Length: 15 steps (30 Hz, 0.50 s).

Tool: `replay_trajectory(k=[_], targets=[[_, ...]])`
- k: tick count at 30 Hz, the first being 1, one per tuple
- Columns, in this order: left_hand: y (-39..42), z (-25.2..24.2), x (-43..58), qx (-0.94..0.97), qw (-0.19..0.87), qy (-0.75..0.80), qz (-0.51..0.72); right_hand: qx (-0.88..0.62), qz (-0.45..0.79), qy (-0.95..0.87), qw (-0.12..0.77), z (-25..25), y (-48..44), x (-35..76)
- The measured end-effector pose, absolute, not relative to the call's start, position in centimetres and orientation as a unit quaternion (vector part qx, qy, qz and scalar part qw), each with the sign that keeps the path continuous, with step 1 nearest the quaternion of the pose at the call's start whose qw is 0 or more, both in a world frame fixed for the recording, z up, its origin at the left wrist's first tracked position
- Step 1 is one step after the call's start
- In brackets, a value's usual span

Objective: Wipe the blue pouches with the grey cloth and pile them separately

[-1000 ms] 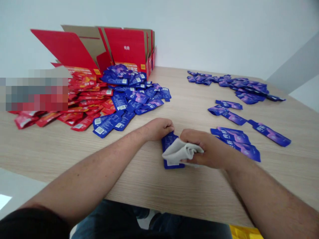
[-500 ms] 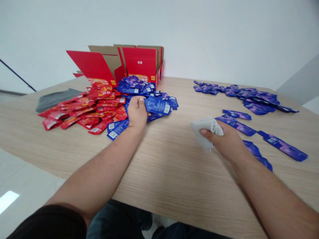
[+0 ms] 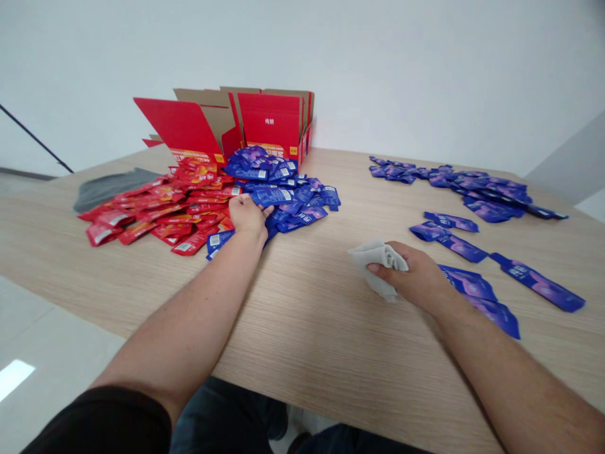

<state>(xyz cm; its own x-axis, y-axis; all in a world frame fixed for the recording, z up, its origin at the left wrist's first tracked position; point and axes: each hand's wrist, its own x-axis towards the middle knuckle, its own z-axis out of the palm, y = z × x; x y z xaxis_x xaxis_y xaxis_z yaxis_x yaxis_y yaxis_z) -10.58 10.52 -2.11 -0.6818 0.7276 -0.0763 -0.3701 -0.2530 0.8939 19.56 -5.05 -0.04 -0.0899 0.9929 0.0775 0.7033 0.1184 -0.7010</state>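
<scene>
My left hand (image 3: 249,217) is at the near left edge of a pile of blue sachets (image 3: 302,214). Its thumb and fingers are apart, beside a blue sachet (image 3: 271,197) lying back side up. I see no sachet gripped in it, though part of the fingers is hidden. A folded whitish cloth (image 3: 373,261) is bunched in my right hand (image 3: 416,274), thumb pressed on top, held over the table. Just beyond the right wrist lie two blue-purple sachets (image 3: 472,284).
Red sachets (image 3: 165,205) are heaped left of the blue pile, with grey cloth-like material (image 3: 111,188) beside them. Open red cartons (image 3: 269,120) stand behind. More blue-purple sachets (image 3: 491,186) lie at the back right, and several single ones (image 3: 539,280) nearer on the wooden table (image 3: 302,328).
My left hand has let go of the blue sachet and shifted slightly left. My right hand, still holding the cloth, has moved a little left and nearer to me.
</scene>
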Motion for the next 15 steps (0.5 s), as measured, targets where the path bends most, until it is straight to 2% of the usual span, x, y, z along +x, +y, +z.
replay_trajectory(k=[9, 15], targets=[[11.09, -2.10, -10.91, 0.142, 0.386, 0.454, 0.790, -0.603, 0.263, -0.707, 0.259, -0.55, -4.97, 19.73], [10.86, -2.15, -10.72, 0.193, 0.371, 0.440, 0.795, -0.580, 0.249, -0.727, 0.269, -0.29, -5.07, 19.64]])
